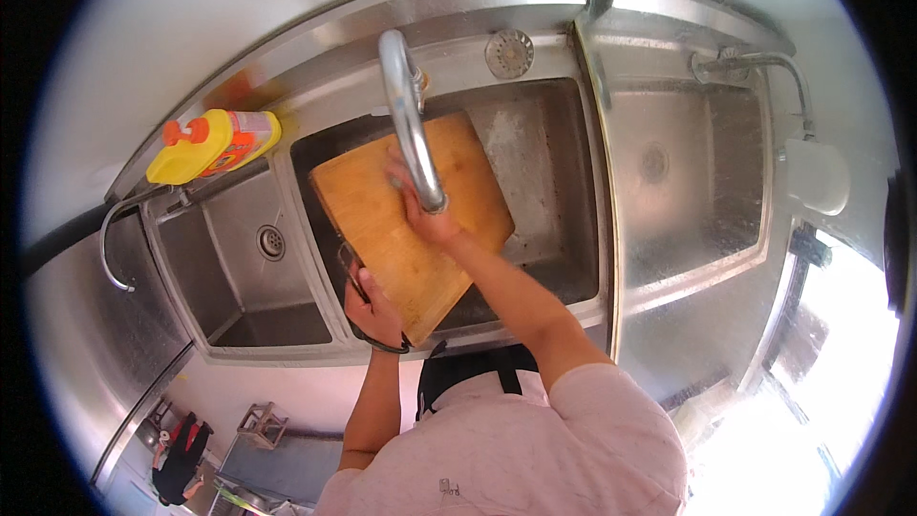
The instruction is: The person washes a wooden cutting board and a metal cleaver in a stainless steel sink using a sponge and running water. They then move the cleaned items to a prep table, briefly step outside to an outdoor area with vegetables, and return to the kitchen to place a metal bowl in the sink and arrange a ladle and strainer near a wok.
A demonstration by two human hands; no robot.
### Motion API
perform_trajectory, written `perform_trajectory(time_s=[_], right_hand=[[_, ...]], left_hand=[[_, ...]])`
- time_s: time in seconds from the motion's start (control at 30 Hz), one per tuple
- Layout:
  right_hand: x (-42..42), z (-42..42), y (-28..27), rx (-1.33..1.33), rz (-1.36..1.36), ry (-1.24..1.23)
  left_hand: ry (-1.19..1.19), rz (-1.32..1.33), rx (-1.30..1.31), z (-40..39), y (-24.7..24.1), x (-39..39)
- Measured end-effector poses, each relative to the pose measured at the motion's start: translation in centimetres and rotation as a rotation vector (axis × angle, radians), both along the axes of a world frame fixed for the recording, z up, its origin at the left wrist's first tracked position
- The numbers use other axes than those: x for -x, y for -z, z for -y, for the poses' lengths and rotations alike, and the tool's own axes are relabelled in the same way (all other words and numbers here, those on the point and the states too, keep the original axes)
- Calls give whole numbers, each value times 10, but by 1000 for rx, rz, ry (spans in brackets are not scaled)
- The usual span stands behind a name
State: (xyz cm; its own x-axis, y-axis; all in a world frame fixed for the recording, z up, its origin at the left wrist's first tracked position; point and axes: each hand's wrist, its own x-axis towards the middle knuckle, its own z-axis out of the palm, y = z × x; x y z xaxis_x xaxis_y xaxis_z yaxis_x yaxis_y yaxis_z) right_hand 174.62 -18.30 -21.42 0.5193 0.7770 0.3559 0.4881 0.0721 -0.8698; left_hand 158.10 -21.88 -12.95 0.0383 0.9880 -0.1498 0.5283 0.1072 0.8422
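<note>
A wooden cutting board (458, 158) lies tilted in the middle basin of a stainless steel sink (598, 229). My left hand (374, 307) grips the board's lower left edge, beside a dark loop that looks like a handle or cord. My right hand (423, 208) rests on the board's face, partly hidden under the curved metal faucet (412, 122); whether it holds something small is not clear. No water is seen running from the spout.
A yellow bottle with an orange cap (233, 147) lies on the sink's back ledge, near a round strainer (509, 54). A smaller basin with a drain (271, 242) is at left. A metal partition (605, 158) stands at right. Another person (179, 462) is in the background, lower left.
</note>
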Motion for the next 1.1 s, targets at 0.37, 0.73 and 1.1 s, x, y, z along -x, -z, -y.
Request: perform_trajectory(time_s=[0.37,0.73,1.1], right_hand=[[26,39,-20,121,-143,-219],[-76,67,125,693,-315,343],[44,100,-107,73,-286,-118]], left_hand=[[-88,43,75,17,13,1],[-112,144,91,23,4,-14],[-79,305,207,25,3,-25]])
